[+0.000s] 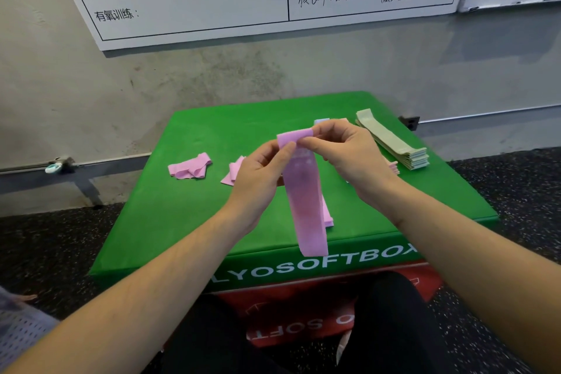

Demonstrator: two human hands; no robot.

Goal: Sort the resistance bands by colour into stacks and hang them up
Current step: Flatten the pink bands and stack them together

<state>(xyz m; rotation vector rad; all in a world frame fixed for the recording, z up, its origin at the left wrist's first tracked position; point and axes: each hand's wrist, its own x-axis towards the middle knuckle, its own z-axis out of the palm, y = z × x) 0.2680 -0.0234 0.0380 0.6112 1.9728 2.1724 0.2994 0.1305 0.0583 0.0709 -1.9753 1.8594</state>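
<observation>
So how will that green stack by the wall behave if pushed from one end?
The green stack is thin flat bands laid loosely, so layers would likely slide and fan apart. Bands look floppy: the pink band hangs limp from both hands. Probably light.

Green box point(188, 222) front: "LYOSOFTBOX". Whiteboard point(194, 9): "有氧训练:", "练后拉伸放松:".

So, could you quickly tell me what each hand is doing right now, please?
Left hand: pinches the top of the pink band, which hangs down over the green box.
Right hand: pinches the same top edge.
</observation>
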